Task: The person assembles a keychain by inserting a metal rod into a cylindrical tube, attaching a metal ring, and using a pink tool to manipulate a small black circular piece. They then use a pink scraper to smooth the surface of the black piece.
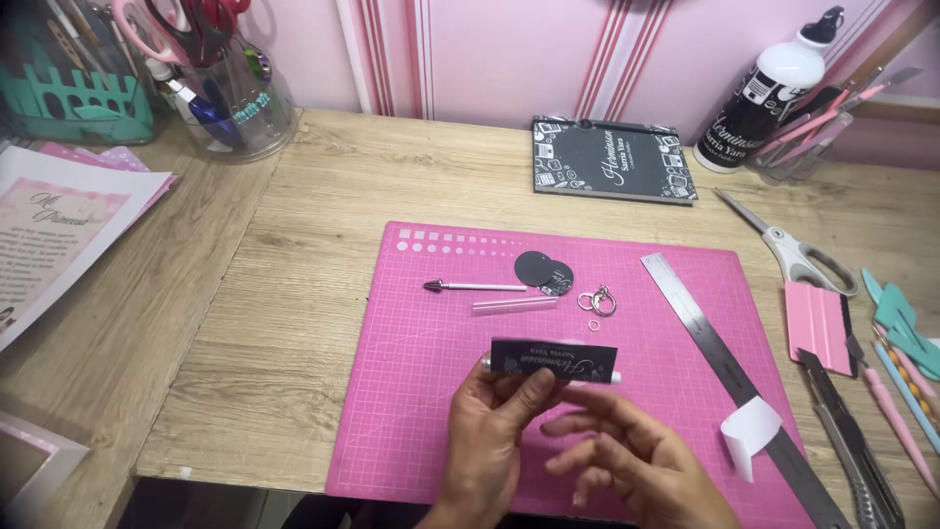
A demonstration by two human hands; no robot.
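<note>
Left hand [490,431] pinches black strip [553,359]; right hand [627,456] just below.

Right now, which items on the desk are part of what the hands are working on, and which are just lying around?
In use: black label wrapped on a white tube, held by left hand; right hand beside it; pink mat.

Lying about: ruler, scissors, bottle, notebook, key ring.
</note>
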